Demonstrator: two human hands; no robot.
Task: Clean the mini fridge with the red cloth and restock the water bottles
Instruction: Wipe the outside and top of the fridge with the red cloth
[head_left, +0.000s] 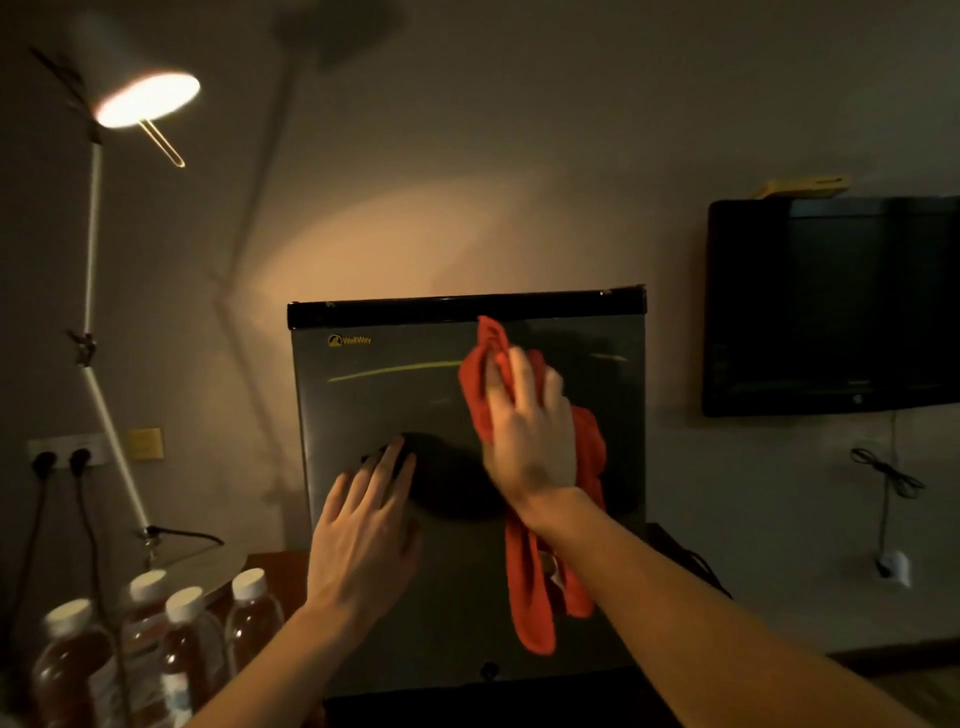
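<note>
While the left hand is lying flat, fingers spread, on the mini fridge door at frame centre, the right hand is gripping the red cloth against it. Water bottles are standing lower left

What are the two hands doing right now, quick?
Left hand: open, holding nothing, flat against the mini fridge door.
Right hand: closed on the red cloth, pressing it to the door.
</note>
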